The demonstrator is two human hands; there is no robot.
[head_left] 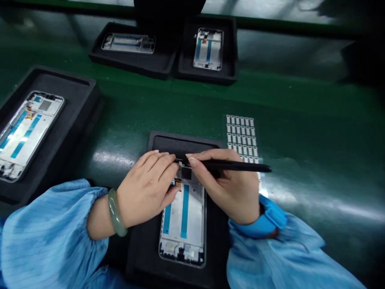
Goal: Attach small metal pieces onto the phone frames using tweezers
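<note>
A silver phone frame [194, 214] with blue strips and an orange flex connector lies in a black foam tray [218, 251] before me. My left hand [150, 188] is over its upper left part, fingers bent around the top edge and thumb reaching across the face. Black tweezers [234, 165] are pinched in my right hand [231, 188], held almost level. Their thin tips point left, to the phone frame's top end beside my left fingertips. Exactly what the tips touch is hidden by my fingers.
A sheet of small white stickers [241, 134] lies beyond my right hand. At the left, another phone frame [33, 132] rests in a foam tray [76, 96]. Two more trays at the back hold a sideways phone frame [128, 43] and an upright phone frame [208, 49].
</note>
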